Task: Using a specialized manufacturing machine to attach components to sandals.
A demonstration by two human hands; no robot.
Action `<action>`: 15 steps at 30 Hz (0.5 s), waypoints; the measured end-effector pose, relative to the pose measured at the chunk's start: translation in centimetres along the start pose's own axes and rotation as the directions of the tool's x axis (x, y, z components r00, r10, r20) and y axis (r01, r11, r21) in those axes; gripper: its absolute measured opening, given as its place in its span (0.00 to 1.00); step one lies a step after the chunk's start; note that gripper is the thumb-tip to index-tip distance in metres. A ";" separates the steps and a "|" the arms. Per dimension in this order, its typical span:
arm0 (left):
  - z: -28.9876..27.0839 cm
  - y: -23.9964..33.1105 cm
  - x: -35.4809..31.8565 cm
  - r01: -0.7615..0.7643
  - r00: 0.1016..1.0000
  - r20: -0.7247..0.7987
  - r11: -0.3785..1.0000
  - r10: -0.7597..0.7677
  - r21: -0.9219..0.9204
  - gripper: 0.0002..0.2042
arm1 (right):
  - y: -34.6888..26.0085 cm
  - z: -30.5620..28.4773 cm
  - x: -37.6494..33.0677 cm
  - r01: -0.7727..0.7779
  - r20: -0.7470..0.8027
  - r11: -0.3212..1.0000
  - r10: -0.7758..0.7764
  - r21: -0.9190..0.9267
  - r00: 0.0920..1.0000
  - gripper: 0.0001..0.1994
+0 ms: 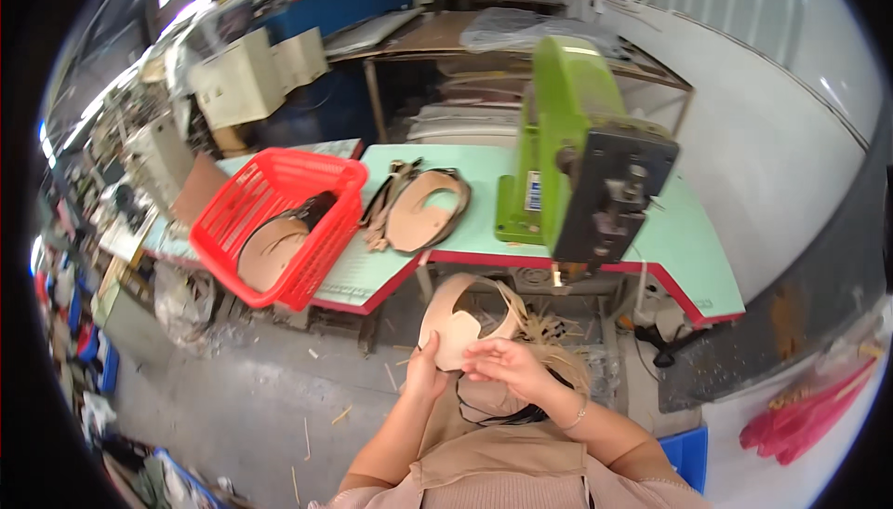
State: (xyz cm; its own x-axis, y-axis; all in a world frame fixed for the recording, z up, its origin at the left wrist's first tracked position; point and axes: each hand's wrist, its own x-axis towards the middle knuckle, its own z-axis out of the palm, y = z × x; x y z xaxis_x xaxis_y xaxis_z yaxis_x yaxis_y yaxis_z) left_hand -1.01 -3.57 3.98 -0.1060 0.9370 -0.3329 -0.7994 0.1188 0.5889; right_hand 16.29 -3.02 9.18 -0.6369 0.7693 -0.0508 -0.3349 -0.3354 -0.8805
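A tan, curved leather piece (456,323) with an oval cut-out is held up in front of me, below the table's edge. My left hand (425,371) grips its lower left edge. My right hand (510,365) lies on its lower right part, fingers curled over it. More pieces of the same kind, with dark edges, lie on my lap (502,402). A green machine (581,151) with a dark grey head stands on the pale green table (693,248), just above the held piece.
A red plastic basket (279,221) with tan pieces stands tilted at the table's left edge. A stack of similar pieces (419,207) lies beside the machine. Scraps litter the concrete floor (260,388). A blue crate (688,453) is at my right, pink material (809,407) farther right.
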 end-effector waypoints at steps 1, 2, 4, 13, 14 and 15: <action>-0.4 0.2 0.0 0.041 0.999 0.008 0.997 -0.041 -0.062 0.20 | 0.1 -0.4 -0.6 -0.011 0.020 0.999 0.012 -0.043 1.000 0.12; -0.6 0.2 -0.2 0.013 1.000 -0.017 0.997 -0.015 -0.080 0.20 | 0.2 -0.8 -1.2 -0.018 0.039 0.996 0.022 -0.087 0.999 0.11; 0.2 0.2 -0.3 -0.069 0.992 -0.113 0.984 0.050 -0.164 0.21 | 1.0 -2.1 -2.6 -0.069 -0.024 0.966 0.065 -0.248 0.998 0.07; 1.2 1.4 0.0 -0.291 0.956 -0.015 0.939 0.294 -0.185 0.20 | 9.1 -7.6 -4.8 0.167 0.132 -0.120 0.255 -0.979 0.958 0.20; 1.2 1.6 0.0 -0.290 0.956 -0.014 0.939 0.293 -0.184 0.20 | 9.5 -7.4 -4.7 0.120 0.082 -0.100 0.318 -0.988 0.945 0.20; 1.7 1.7 -0.4 -0.273 0.961 -0.003 0.940 0.278 -0.204 0.20 | 9.6 -7.3 -4.7 0.068 0.032 -0.084 0.382 -0.994 0.924 0.20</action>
State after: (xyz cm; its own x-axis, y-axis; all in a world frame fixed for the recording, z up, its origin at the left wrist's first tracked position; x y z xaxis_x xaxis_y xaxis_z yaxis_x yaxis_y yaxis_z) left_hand -1.36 -3.17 6.32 -0.3259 0.9320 -0.1585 -0.8433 -0.2108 0.4944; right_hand 21.16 -5.93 -2.43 -0.7381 0.5654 -0.3682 0.6747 0.6213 -0.3985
